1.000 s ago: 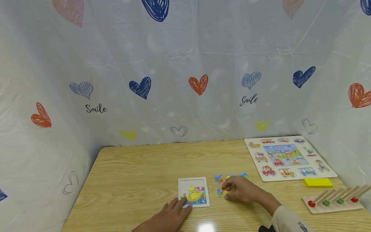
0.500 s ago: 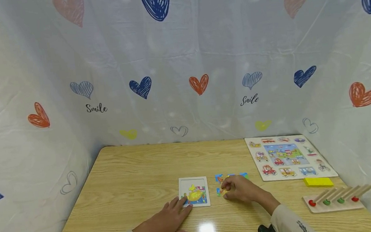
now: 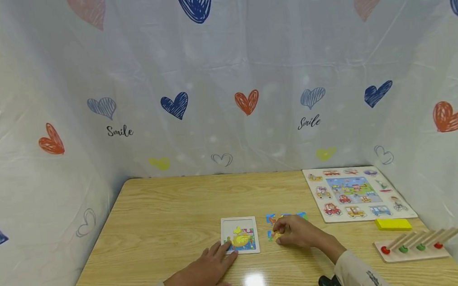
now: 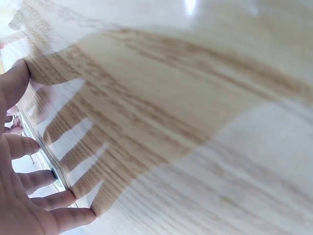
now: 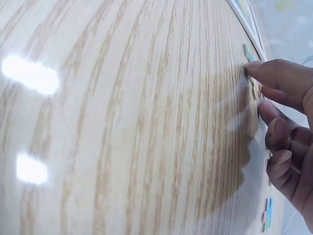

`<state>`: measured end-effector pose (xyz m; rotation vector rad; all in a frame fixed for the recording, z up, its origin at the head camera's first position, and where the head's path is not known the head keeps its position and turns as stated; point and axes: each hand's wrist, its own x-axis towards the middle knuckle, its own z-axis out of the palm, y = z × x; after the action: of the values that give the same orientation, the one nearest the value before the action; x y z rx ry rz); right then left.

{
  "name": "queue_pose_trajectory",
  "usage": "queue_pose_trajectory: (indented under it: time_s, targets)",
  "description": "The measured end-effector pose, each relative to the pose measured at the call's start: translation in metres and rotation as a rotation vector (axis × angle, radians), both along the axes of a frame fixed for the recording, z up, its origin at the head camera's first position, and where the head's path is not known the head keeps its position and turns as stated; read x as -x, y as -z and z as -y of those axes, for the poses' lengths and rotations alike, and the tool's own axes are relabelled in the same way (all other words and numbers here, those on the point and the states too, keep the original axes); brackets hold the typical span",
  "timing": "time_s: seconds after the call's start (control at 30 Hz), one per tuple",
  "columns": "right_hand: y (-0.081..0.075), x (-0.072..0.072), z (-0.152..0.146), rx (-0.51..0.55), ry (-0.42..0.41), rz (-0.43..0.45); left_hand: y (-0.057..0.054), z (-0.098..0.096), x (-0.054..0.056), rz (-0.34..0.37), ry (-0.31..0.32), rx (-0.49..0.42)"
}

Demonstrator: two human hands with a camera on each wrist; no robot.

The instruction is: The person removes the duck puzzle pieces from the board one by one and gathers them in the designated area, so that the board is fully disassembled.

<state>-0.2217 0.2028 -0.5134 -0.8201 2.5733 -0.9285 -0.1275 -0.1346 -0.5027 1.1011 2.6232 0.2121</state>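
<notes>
A small white-framed puzzle tray (image 3: 229, 224) lies mid-table, its lower part filled with pieces (image 3: 242, 240) that show a yellow duck. My left hand (image 3: 203, 274) lies palm down with fingers spread, the fingertips resting on the tray's lower left corner. To the right of the tray, my right hand (image 3: 300, 233) pinches a puzzle piece (image 5: 248, 53) between thumb and fingers, low at the tabletop. Partly hidden behind that hand are several loose pieces (image 3: 270, 218) in a row. Another loose piece (image 5: 267, 215) shows below the curled fingers in the right wrist view.
A large vehicle puzzle board (image 3: 316, 203) lies at the back right. In front of it are a yellow block (image 3: 393, 224) and a wooden board with slanted pegs (image 3: 414, 254). A dark object (image 3: 329, 284) sits beside the right sleeve. Heart-print curtains (image 3: 222, 71) enclose the table.
Both hands stay nearly where they were, the left on the tray corner and the right at the puzzle piece. The head view has shifted slightly.
</notes>
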Motion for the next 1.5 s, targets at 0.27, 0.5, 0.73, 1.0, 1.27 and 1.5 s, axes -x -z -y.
queue_pose_trajectory:
  time_s: [0.27,0.5,0.73,1.0,1.27,1.5]
  targets:
    - [-0.003,0.001,0.001,-0.002,-0.007,0.005,-0.004,-0.001,-0.001,0.004,-0.007,0.012]
    - [-0.007,0.004,0.009,0.009,-0.038,-0.032,-0.002,0.000,0.000,-0.004,-0.006,0.004]
    - [-0.012,0.010,0.042,0.030,-0.088,-0.033,-0.002,0.001,0.000,0.006,-0.020,0.014]
    - [-0.011,0.018,0.084,-0.051,-0.120,-0.058,0.001,0.002,0.002,-0.016,-0.002,0.014]
    - [-0.007,0.019,0.099,-0.173,-0.117,-0.050,0.003,0.002,0.002,-0.009,0.002,0.014]
    - [-0.008,0.018,0.100,-0.198,-0.103,-0.042,0.003,0.001,0.002,-0.021,0.004,0.022]
